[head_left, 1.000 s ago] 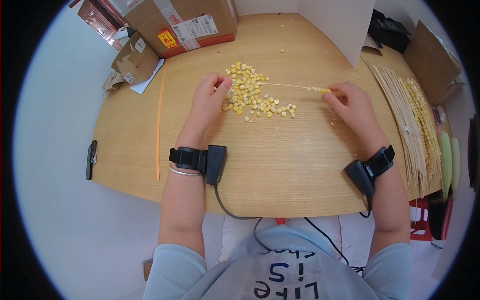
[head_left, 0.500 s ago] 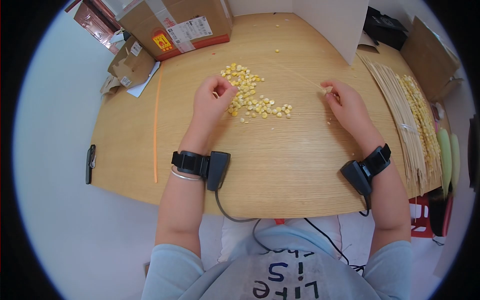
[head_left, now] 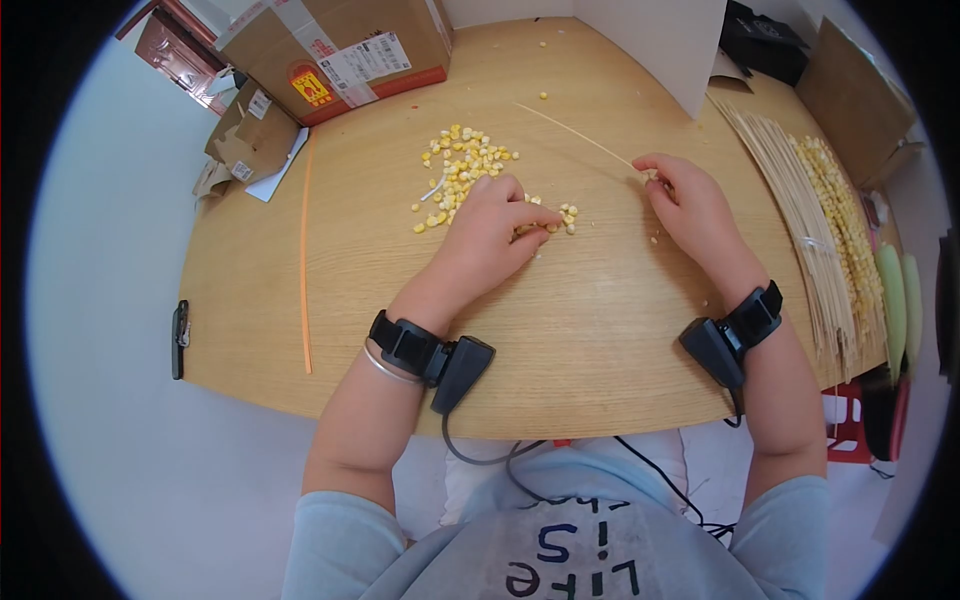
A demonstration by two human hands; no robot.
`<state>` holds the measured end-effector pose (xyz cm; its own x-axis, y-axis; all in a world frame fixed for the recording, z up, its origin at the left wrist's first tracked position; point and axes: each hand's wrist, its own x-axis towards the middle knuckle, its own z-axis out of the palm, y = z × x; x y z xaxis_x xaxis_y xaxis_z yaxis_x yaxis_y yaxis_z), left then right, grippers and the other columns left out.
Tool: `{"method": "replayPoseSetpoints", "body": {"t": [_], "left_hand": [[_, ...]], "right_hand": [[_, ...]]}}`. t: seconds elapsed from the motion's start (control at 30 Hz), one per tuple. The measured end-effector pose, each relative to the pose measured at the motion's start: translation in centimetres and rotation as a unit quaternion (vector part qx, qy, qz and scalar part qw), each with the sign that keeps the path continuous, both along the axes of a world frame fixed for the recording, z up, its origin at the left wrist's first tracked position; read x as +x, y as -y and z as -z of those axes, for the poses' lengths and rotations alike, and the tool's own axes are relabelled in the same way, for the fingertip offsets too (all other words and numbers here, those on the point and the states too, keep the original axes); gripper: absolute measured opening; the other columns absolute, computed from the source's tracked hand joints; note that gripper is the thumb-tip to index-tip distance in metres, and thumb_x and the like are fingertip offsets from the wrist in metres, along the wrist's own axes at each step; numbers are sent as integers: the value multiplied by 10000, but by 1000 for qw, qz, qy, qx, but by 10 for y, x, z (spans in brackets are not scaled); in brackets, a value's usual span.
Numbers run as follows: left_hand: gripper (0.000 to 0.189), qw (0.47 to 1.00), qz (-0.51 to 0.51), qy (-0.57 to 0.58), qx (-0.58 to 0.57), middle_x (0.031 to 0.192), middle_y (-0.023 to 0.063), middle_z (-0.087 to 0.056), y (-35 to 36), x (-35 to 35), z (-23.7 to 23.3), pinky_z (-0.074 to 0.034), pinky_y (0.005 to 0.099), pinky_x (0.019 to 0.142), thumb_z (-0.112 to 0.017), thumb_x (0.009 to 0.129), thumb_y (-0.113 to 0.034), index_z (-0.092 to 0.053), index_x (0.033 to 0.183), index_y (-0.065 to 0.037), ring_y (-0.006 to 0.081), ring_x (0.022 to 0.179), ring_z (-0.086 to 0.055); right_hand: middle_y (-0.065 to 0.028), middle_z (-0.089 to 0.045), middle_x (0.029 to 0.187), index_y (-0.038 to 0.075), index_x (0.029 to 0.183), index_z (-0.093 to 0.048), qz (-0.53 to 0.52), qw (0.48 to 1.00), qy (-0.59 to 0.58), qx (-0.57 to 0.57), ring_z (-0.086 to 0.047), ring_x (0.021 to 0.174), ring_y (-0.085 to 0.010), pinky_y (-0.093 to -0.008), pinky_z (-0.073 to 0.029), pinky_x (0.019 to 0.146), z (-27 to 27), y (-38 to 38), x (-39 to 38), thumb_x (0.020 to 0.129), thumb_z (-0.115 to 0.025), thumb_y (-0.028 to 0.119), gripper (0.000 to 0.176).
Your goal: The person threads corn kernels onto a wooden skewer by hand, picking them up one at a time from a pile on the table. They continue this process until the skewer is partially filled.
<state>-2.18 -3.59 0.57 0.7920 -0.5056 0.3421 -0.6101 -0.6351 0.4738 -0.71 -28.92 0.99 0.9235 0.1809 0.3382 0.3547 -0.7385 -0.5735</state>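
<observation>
Loose yellow corn kernels (head_left: 465,165) lie scattered in a pile on the wooden table. My left hand (head_left: 495,225) is low over the right part of the pile and hides some of it; its thumb and index fingertips close around a corn kernel (head_left: 552,228). Off to the right, my right hand (head_left: 685,195) pinches a thin wooden skewer (head_left: 575,132) near one end, its other end pointing away to the upper left. A pale bit, perhaps a kernel (head_left: 650,176), shows at those fingertips. A small whitish strip (head_left: 433,188) rests at the pile's left edge.
A bundle of wooden skewers (head_left: 790,200) lies at the right, beside rows of threaded corn kernels (head_left: 838,215) and green corn ears (head_left: 893,300). Cardboard boxes (head_left: 340,50) stand at the back left. An orange strip (head_left: 306,260) runs along the table's left side.
My left hand has moved right and nearer, from the pile's left edge to its right end. The whitish strip now shows where that hand was. My right hand stays almost in place with the skewer.
</observation>
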Motion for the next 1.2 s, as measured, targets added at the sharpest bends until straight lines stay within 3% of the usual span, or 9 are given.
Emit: {"method": "replayPoseSetpoints", "body": {"t": [0.07, 0.3, 0.37, 0.4, 0.47, 0.5, 0.6, 0.9, 1.2], "left_hand": [[102, 1000, 4, -2, -12, 818, 67, -482, 0, 0, 0, -399, 325, 747, -677, 775, -109, -699, 865, -67, 225, 845, -472], [106, 998, -20, -21, -64, 839, 46, -534, -5, 4, 4, -428, 289, 708, -635, 839, -131, -662, 892, -43, 181, 819, -507], [94, 945, -146, -147, -253, 836, 58, -618, -7, 7, 1, -441, 262, 663, -602, 852, -97, -638, 896, -22, 156, 751, -547], [94, 945, -146, -147, -252, 836, 58, -618, -11, 10, 1, -441, 262, 663, -602, 852, -97, -638, 896, -22, 156, 751, -547], [111, 812, -145, -274, -495, 893, 85, -641, -25, 18, 4, -462, 233, 686, -579, 891, -99, -587, 971, -23, 129, 768, -574], [118, 779, -123, -298, -538, 913, 122, -636, -32, 21, 5, -493, 247, 701, -578, 884, -72, -558, 986, -16, 148, 791, -594], [121, 730, -108, -294, -608, 931, 124, -631, -41, 27, 10, -512, 265, 712, -599, 864, -37, -546, 971, -17, 160, 790, -603], [231, 788, -164, -207, -556, 926, 109, -617, -44, 30, 13, -524, 271, 721, -624, 811, 45, -485, 976, -38, 172, 793, -613], [222, 805, -189, -176, -534, 914, 93, -614, -42, 29, 12, -521, 257, 713, -635, 815, 29, -492, 972, -37, 159, 778, -611]], "right_hand": [[-154, -644, 910, 36, 1041, -616, -1, 1000, -1, -2, -609, 831, -292, -377, -483, 750, 0, 0, 0, 848, -519, 70, 219], [-156, -641, 928, 32, 1045, -615, -15, 1000, 10, 15, -604, 838, -296, -375, -479, 754, -1, 0, 0, 855, -509, 67, 220], [-157, -641, 936, 35, 1050, -616, -16, 1000, 1, 25, -603, 839, -296, -374, -478, 755, -3, -2, -2, 859, -505, 66, 223], [-155, -637, 930, 42, 1058, -616, -35, 999, 0, 26, -600, 835, -296, -373, -477, 753, -4, -4, -3, 862, -504, 60, 227], [-153, -634, 924, 49, 1065, -617, -54, 998, 0, 29, -597, 831, -295, -373, -476, 752, -8, -6, -5, 864, -502, 53, 232], [-148, -629, 916, 57, 1070, -619, -70, 997, -8, 17, -593, 834, -293, -371, -474, 754, -10, -6, -7, 864, -502, 45, 238], [-137, -620, 900, 69, 1071, -626, -100, 995, 2, 9, -586, 844, -286, -366, -470, 758, -7, -7, -6, 863, -504, 33, 244], [-114, -608, 860, 76, 1031, -656, -134, 990, 29, -13, -575, 821, -272, -358, -466, 738, -8, -7, -6, 848, -516, 29, 235], [-109, -605, 842, 74, 1023, -667, -121, 992, 8, -26, -576, 809, -261, -353, -467, 726, -10, -8, -7, 839, -526, 30, 236]]}}
